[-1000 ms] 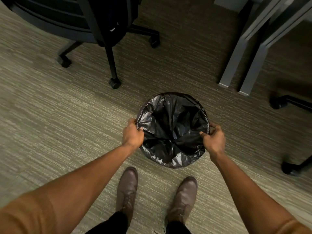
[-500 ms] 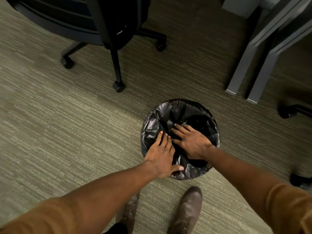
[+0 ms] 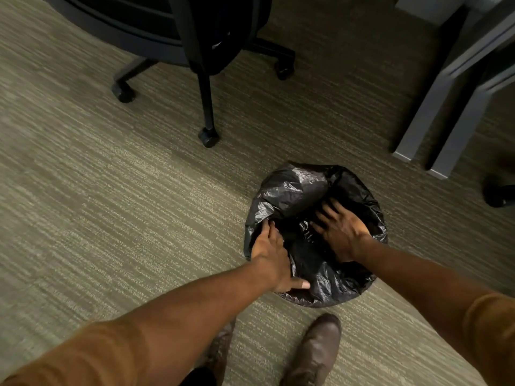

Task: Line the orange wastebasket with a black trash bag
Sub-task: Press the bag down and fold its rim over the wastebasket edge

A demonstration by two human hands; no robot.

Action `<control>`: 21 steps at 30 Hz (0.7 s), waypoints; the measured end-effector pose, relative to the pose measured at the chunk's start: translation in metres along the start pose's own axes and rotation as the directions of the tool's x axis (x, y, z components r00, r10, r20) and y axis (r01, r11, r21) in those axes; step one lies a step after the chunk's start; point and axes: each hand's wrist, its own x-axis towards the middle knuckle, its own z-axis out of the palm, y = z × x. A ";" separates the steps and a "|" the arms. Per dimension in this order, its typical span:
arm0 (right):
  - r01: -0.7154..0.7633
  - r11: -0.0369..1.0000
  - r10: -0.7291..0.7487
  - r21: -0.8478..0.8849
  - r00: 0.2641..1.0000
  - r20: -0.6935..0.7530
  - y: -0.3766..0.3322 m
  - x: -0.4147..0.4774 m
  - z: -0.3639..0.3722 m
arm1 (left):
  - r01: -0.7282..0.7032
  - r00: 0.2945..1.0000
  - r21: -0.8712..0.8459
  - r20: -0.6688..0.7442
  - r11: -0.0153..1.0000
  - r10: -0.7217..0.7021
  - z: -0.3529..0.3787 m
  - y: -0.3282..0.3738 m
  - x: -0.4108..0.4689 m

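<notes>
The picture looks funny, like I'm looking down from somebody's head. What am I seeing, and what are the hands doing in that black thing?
You are right: the camera sits on a person's head and looks down at the floor. The two arms are that person's own. The black thing is a trash bag pulled over a wastebasket, which it hides completely. The left hand rests on the bag's near edge. The right hand lies flat inside, fingers spread, pressing the plastic down. Neither hand grips anything. Below are the person's brown shoes on the carpet. An office chair stands behind.
</notes>
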 end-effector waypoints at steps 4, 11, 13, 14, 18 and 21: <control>0.028 0.975 0.016 0.222 0.981 -0.196 -0.013 -0.020 -0.019 | -0.055 0.987 -0.078 -0.156 0.995 0.043 -0.017 0.002 -0.008; -0.114 0.834 0.262 0.540 0.943 -0.205 -0.066 -0.050 -0.008 | -0.006 0.760 -0.245 -0.631 0.969 -0.155 -0.042 -0.028 -0.012; -0.155 0.816 0.230 0.557 0.971 -0.067 -0.076 -0.051 -0.005 | 0.020 0.739 -0.326 -0.632 0.945 -0.234 -0.042 -0.038 -0.008; -0.166 0.810 0.214 0.563 0.977 -0.019 -0.079 -0.051 -0.004 | 0.025 0.750 -0.365 -0.608 0.931 -0.259 -0.042 -0.041 -0.005; -0.184 0.780 0.167 0.598 0.982 0.084 -0.086 -0.044 0.001 | 0.002 0.776 -0.537 -0.531 0.843 -0.340 -0.045 -0.052 0.005; -0.207 0.762 0.111 0.614 0.975 0.190 -0.086 -0.038 0.011 | -0.046 0.765 -0.652 -0.510 0.757 -0.393 -0.044 -0.063 0.012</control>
